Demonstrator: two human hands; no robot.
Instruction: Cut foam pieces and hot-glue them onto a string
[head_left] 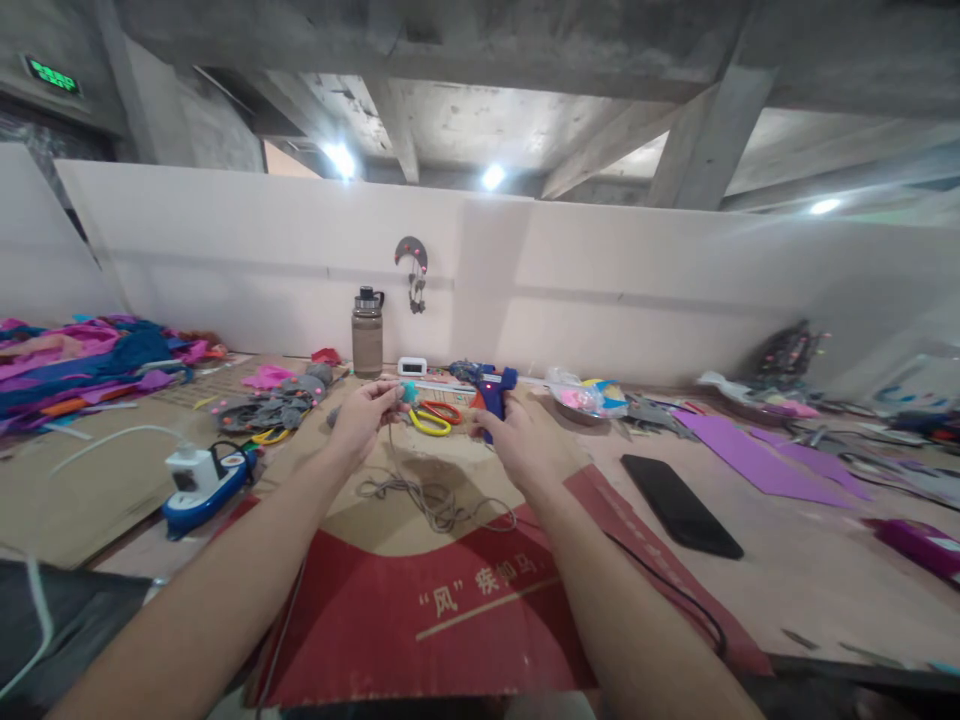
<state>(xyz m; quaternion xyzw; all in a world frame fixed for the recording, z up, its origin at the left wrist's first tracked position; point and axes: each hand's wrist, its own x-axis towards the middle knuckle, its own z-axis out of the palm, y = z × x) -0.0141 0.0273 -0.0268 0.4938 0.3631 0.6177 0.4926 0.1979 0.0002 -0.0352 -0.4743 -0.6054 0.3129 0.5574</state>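
My left hand [366,418] is closed in a pinch on a small teal piece [409,391], whose exact kind I cannot make out. From beside those fingers a thin grey-brown cord [439,512] hangs down and lies in loose loops on the cardboard. My right hand [513,440] is wrapped round the handle of a blue hot glue gun [495,388] with a small red light. Between the hands, scissors [431,420] with yellow handles lie beside an orange-red handled pair [444,410].
Red-and-tan cardboard [480,610] lies under my hands. Left are a blue power strip [206,500] and felt scraps [105,355]. A bottle [367,335] and small digital clock [412,367] stand behind. Right are a black phone [679,505], purple sheets [757,460] and the gun's cable [675,585].
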